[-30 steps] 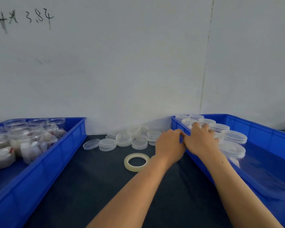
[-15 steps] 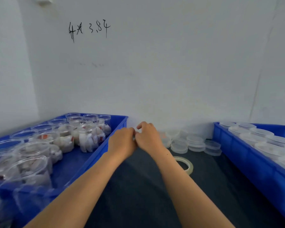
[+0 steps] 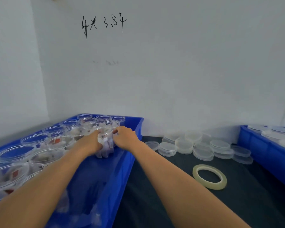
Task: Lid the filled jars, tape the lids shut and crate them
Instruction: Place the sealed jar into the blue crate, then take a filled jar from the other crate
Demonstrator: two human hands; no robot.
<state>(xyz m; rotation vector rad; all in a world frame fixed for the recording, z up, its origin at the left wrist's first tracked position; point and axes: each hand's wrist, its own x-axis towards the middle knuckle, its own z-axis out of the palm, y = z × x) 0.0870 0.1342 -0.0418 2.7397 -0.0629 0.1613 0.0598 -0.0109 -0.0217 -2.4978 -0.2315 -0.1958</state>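
So there's a white wall (image 3: 171, 71) with some black scribble (image 3: 104, 23) on it, and below that a dark bench (image 3: 155, 203) with two blue crates. The left crate (image 3: 120, 175) is packed with open clear jars, I count roughly a dozen or so but the near ones are blurry so don't hold me to it. The right crate (image 3: 262, 153) is only partly in view, with about five lidded jars (image 3: 276, 130) showing. Both hands are in the left crate around one filled jar (image 3: 105, 142): left hand (image 3: 90, 142) curled on its left side, right hand (image 3: 126, 138) curled on its right side, each grip wrapped on the jar from its own side. The jar sits on the crate floor near the right wall. Between the crates there's a pile of loose clear lids (image 3: 196, 145), stacked in around ten little heaps against the wall. Just one roll of clear tape (image 3: 210, 176) lying flat in front of them.
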